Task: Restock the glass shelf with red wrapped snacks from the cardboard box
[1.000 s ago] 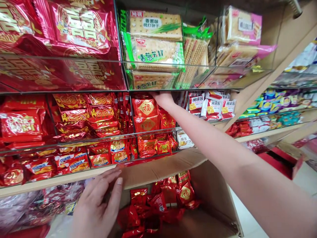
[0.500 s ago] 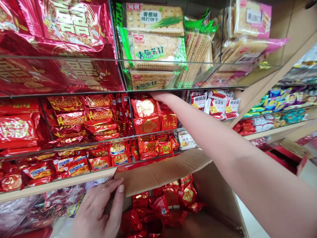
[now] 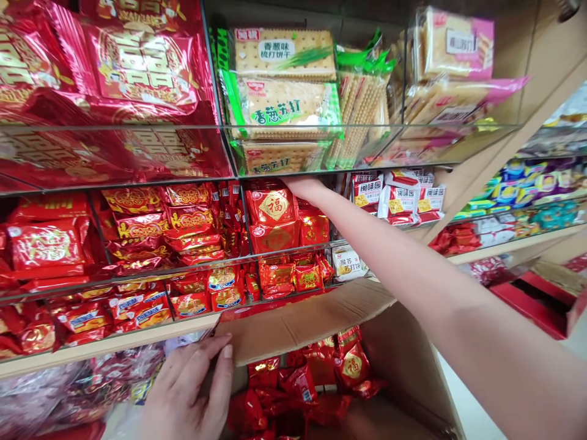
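My left hand (image 3: 190,385) grips the left edge of a cardboard box flap (image 3: 307,324), thumb and fingers pressed around it. Inside the open box lie several red foil packets (image 3: 353,366) with gold print. My right arm reaches up into the middle shelf compartment; only the wrist and the near part of my right hand (image 3: 300,186) show, and its fingers are hidden behind red packets (image 3: 274,206) under the upper shelf. Whether it holds anything is not visible.
Green-edged cracker packs (image 3: 291,107) fill the upper shelf, beside large red packs (image 3: 147,64). Clear dividers and a clear front panel edge bound the compartments. White-and-red packets (image 3: 398,197) lie right of my wrist. A red carton (image 3: 534,299) stands at the right.
The view has shifted slightly, so the shelves appear a little lower. My left hand still grips the flap, and my right hand remains in the same compartment.
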Demonstrator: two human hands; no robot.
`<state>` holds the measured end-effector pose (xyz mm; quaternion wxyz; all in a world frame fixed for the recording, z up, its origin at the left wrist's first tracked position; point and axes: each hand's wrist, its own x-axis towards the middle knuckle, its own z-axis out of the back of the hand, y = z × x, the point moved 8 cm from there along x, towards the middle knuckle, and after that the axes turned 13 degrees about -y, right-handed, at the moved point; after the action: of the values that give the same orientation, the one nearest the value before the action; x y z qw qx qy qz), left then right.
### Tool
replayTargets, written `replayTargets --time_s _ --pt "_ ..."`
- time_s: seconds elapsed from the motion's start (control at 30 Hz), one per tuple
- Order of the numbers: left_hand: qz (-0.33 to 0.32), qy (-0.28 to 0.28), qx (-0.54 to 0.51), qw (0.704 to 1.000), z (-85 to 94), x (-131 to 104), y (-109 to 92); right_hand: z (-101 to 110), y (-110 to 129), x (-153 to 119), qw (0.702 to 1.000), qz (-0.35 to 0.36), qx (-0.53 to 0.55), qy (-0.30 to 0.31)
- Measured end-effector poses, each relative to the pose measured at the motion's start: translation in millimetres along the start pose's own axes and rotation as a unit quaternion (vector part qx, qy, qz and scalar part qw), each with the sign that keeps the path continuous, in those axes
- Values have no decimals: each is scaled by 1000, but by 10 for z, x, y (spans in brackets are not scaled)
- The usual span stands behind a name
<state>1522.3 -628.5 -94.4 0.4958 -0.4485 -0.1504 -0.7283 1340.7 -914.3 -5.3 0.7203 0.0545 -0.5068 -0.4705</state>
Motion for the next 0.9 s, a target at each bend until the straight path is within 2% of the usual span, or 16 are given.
replayTargets --time_s 0.07,0.23,0.37,0.43,0.47,0.53,0.6,0.63,0.67,0.77,0.83,0.9 --pt "-4 -4 5 1000 4 2 -3 101 5 -156 1000 -16 10 -9" --pt "-5 2 8 1000 0 2 16 382 186 -488 998 54 17 -38" --pt "9 8 4 1000 2 -11 29 803 495 -911 989 98 21 -111" --pt "12 4 5 1000 2 -9 20 945 733 -1285 989 115 65 -63" --pt "13 2 5 1000 1 -4 13 946 835 -1517 990 112 90 3" --pt "16 2 5 1000 -8 8 -1 824 969 -2105 966 111 125 194" --pt "26 2 8 1000 -13 21 -3 627 830 -2758 920 76 87 376" --pt "31 3 10 999 -16 26 -2 533 647 -3034 901 47 40 430" --pt "35 6 14 999 -21 28 0 448 403 -3246 891 3 -16 454" --pt "47 10 26 998 -27 25 7 254 -302 -3605 885 -109 -163 422" --pt "52 8 33 998 -24 21 9 118 -539 -3750 885 -137 -194 402" --pt "57 7 36 998 -23 16 13 0 -632 -3870 881 -150 -205 398"
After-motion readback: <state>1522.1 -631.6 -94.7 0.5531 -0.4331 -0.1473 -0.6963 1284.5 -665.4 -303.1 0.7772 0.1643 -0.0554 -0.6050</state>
